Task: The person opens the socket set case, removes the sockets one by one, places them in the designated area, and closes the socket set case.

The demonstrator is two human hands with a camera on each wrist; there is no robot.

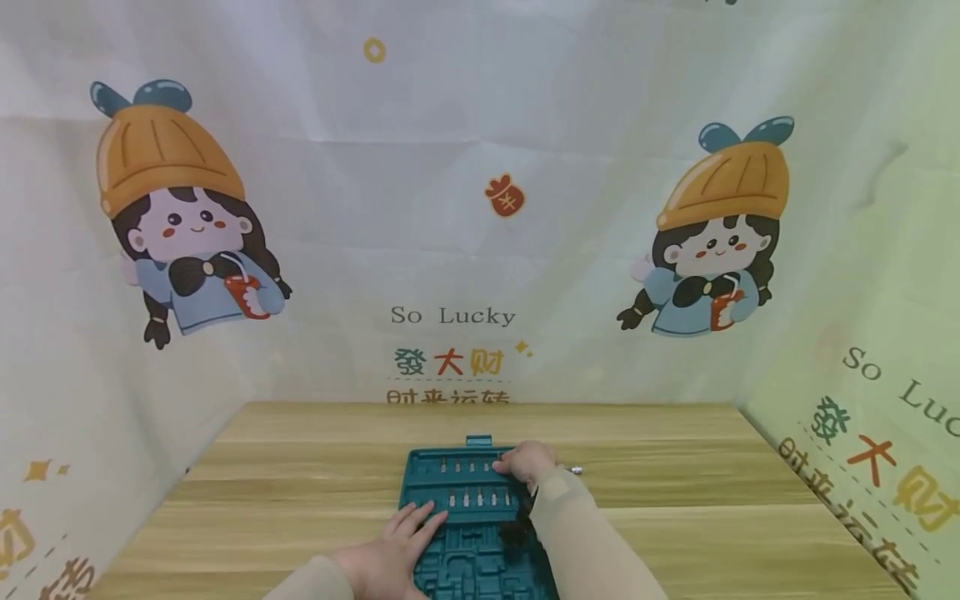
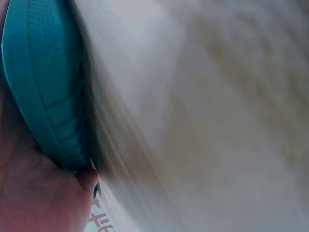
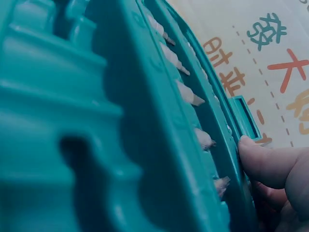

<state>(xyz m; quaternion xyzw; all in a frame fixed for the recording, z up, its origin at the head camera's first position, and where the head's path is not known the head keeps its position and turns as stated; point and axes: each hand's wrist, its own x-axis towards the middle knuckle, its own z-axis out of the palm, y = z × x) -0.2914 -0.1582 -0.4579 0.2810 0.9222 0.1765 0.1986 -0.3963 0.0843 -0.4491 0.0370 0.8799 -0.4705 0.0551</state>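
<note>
A teal moulded tool case (image 1: pixel 480 550) lies opened flat on the wooden table, with two rows of small metal bits (image 1: pixel 480 498) in its far half. My left hand (image 1: pixel 397 542) rests on the case's left edge with its fingers spread. In the left wrist view, the teal case side (image 2: pixel 53 96) lies against that hand (image 2: pixel 43 198). My right hand (image 1: pixel 531 462) is at the right end of the far row, its fingers bent. In the right wrist view, its thumb (image 3: pixel 263 162) touches the far rim near the latch (image 3: pixel 246 117). Whatever its fingertips hold is hidden.
A small silver metal piece (image 1: pixel 575 470) shows just right of the right hand. The near half of the case has shaped hollows (image 3: pixel 53 111). Behind the wooden table (image 1: pixel 300 467) hangs a printed cloth (image 1: pixel 450 250), with more cloth at both sides.
</note>
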